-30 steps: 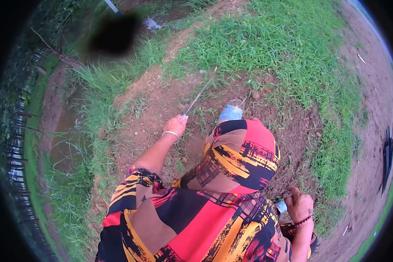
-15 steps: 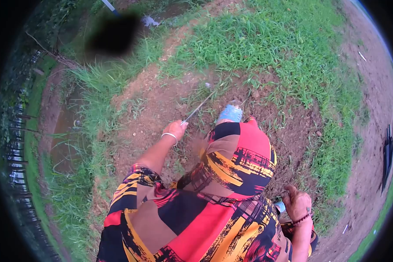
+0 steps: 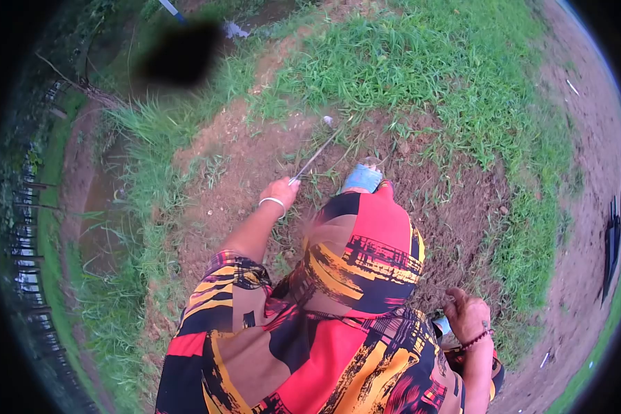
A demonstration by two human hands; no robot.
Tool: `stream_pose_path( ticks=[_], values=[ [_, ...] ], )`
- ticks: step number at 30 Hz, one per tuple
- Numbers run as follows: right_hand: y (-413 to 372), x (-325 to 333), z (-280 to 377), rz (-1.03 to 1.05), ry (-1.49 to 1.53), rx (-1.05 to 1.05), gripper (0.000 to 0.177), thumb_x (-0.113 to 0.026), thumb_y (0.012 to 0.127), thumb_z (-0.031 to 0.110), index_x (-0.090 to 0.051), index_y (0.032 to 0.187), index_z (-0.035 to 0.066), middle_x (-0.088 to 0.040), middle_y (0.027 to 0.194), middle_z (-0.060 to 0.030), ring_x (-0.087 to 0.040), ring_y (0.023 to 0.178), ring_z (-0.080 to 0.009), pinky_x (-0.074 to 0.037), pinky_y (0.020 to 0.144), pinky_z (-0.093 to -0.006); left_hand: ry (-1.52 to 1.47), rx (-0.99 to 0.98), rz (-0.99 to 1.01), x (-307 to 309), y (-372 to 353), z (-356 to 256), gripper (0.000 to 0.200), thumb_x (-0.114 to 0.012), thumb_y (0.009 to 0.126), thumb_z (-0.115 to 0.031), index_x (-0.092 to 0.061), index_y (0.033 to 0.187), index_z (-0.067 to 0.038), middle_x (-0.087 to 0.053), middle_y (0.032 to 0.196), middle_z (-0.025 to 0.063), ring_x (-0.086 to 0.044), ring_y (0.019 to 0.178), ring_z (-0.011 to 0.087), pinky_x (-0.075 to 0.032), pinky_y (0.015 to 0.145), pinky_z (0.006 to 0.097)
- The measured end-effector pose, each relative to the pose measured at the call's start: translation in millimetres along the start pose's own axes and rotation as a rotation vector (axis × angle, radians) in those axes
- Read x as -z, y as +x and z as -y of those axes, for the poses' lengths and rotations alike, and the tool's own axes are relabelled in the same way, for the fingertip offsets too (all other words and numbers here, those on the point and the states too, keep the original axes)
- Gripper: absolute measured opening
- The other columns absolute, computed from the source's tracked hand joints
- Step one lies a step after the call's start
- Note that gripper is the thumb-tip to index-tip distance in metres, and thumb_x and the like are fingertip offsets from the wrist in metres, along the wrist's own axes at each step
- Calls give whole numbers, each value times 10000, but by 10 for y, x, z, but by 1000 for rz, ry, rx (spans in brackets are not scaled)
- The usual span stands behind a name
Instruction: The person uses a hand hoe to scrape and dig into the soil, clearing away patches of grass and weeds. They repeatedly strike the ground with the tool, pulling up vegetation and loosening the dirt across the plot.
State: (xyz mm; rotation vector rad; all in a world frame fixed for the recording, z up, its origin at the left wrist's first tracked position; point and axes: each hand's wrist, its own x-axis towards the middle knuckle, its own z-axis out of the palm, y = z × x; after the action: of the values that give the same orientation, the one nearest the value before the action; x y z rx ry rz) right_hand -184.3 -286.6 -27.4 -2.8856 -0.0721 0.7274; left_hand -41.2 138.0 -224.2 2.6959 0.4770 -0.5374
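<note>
My left hand point(image 3: 279, 192), with a white bangle at the wrist, is closed around a thin, straight metal tool point(image 3: 315, 158); its exact kind does not show. The tool slants up and right, its far end beside uprooted grass stems point(image 3: 348, 141) on bare soil. To its right is my foot in a blue shoe point(image 3: 363, 178), past a knee covered in patterned cloth point(image 3: 369, 252). My right hand point(image 3: 468, 318), wearing a dark bead bracelet, is curled at the lower right near my other leg. The inside of its fingers is hidden.
Loosened brown soil point(image 3: 455, 207) surrounds my foot. Thick green grass point(image 3: 393, 65) grows ahead and to the right, with a dirt path point(image 3: 586, 131) beyond. On the left lies a ditch with muddy water point(image 3: 107, 238), edged by tall grass. A dark blur covers part of the upper left.
My left hand has shifted slightly up and right with the metal tool, which now lies at a steeper slant. The clothed knee has moved a little left; my right hand stays nearly still.
</note>
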Motion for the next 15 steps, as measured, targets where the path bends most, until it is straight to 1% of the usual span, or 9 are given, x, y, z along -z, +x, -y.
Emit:
stream_pose_path(
  ticks=[3, 5, 6, 8, 10, 12, 13, 14, 15],
  values=[
    [-43, 20, 37, 16, -26, 3, 283, -568, 781, 277, -581, 1001, 100, -622, 754, -174, -605, 728, -335, -474, 668, -427, 31, 33, 30, 99, -139, 616, 474, -377, 869, -470, -574, 980, -54, -584, 985, 222, -547, 935, 392, -427, 807, 464],
    [-45, 40, 70, 26, -3, 3, 280, -571, 768, 258, -582, 999, 100, -623, 757, -173, -606, 730, -333, -475, 672, -426, 20, 163, -27, 200, -249, 811, 474, -361, 876, -460, -588, 988, -59, -584, 1001, 215, -545, 961, 377, -423, 826, 450],
    [-44, 22, 68, 17, 34, 16, 279, -571, 758, 241, -582, 999, 102, -623, 755, -170, -605, 726, -334, -475, 671, -427, 21, 167, -31, 194, -225, 832, 474, -361, 876, -460, -588, 988, -59, -584, 1001, 215, -545, 961, 377, -423, 826, 450],
    [-27, 15, 77, 17, 24, 27, 272, -568, 760, 238, -584, 996, 103, -622, 752, -169, -605, 722, -334, -475, 668, -427, -186, 147, -206, 127, -125, 833, 463, -381, 875, -450, -592, 937, -42, -589, 937, 231, -551, 913, 392, -430, 787, 452],
    [-6, 5, 72, 16, 13, 36, 266, -564, 762, 234, -586, 993, 103, -622, 749, -168, -605, 718, -335, -475, 665, -427, -337, 69, -258, 85, 21, 521, 449, -409, 871, -438, -586, 893, -26, -591, 876, 238, -557, 859, 401, -433, 746, 452],
    [32, -16, 45, -10, 15, 35, 257, -557, 770, 238, -588, 988, 105, -621, 741, -167, -605, 716, -335, -474, 662, -428, -362, -102, -326, -67, 207, 207, 434, -439, 867, -439, -578, 876, -28, -588, 745, 220, -570, 738, 388, -431, 669, 440],
    [43, -25, 31, -12, 14, 31, 257, -557, 770, 238, -588, 988, 105, -621, 741, -167, -605, 716, -335, -474, 662, -428, -399, -144, -272, -87, 247, 6, 436, -444, 862, -443, -580, 864, -29, -586, 740, 223, -571, 737, 390, -432, 668, 443],
    [50, -34, 15, -12, 7, 19, 253, -554, 775, 239, -589, 985, 102, -620, 739, -169, -605, 715, -334, -473, 661, -429, -293, -178, -220, -106, 290, -143, 432, -434, 862, -442, -582, 899, -38, -596, 803, 227, -575, 796, 388, -438, 708, 448],
    [46, -71, -55, -17, 5, 12, 250, -551, 779, 241, -590, 981, 100, -619, 737, -171, -605, 713, -333, -473, 660, -429, -291, -182, -223, -148, 287, -262, 432, -434, 862, -442, -582, 899, -38, -596, 803, 227, -575, 796, 388, -438, 708, 448]
  ],
)
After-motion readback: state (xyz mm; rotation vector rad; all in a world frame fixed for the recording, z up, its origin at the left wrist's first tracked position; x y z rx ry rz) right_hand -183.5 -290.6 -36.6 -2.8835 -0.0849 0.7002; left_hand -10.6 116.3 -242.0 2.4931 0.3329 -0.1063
